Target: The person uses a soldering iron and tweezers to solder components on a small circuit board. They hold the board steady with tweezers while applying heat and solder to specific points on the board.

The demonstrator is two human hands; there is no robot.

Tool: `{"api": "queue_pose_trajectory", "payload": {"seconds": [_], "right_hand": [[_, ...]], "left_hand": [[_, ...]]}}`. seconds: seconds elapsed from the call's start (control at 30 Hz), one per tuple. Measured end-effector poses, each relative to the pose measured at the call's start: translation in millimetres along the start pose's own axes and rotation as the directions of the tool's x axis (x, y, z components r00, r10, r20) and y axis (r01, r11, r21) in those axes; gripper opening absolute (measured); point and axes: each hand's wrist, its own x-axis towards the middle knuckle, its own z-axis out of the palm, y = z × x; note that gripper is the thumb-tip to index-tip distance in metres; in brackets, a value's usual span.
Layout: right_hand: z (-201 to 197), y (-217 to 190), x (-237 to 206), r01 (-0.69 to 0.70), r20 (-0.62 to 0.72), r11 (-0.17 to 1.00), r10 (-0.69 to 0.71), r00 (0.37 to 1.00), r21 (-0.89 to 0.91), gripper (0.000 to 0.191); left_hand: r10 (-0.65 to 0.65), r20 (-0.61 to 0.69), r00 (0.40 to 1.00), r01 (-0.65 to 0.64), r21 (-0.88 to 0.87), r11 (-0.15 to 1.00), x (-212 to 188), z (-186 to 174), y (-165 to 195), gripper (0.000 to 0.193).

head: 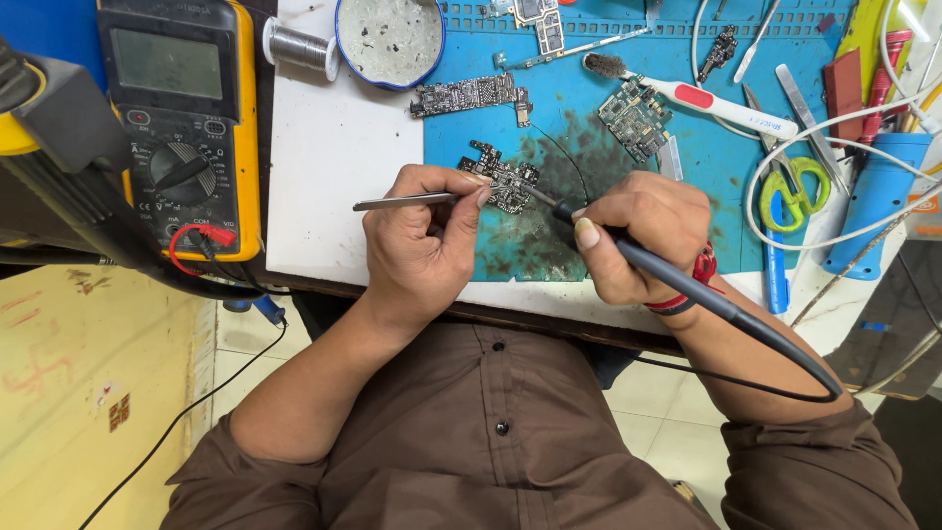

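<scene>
My left hand (424, 240) grips metal tweezers (407, 201), their tips resting on a small dark circuit board (502, 178) that lies on the scorched blue work mat (549, 118). My right hand (643, 236) holds a dark soldering iron (677, 280) like a pen. Its tip touches the same board from the right, and its cable runs back along my right forearm.
A yellow multimeter (182, 118) stands at the left, with a solder spool (297, 46) and a round blue dish (390, 39) behind. Two more boards (469, 96) (636, 118), a brush (687, 95), green-handled scissors (790, 186), a blue tool (875, 201) and white cables lie on the mat.
</scene>
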Motion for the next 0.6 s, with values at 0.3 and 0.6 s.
{"api": "queue_pose_trajectory", "payload": {"seconds": [0.3, 0.6], "right_hand": [[-0.8, -0.3, 0.9, -0.004, 0.006, 1.000, 0.004, 1.000, 0.018, 0.006], [-0.6, -0.4, 1.1, 0.010, 0.003, 1.000, -0.010, 1.000, 0.012, 0.006]], "left_hand": [[0.001, -0.007, 1.000, -0.001, -0.003, 1.000, -0.2, 0.9, 0.5, 0.009], [0.000, -0.009, 1.000, 0.000, 0.003, 1.000, -0.6, 0.9, 0.8, 0.010]]}}
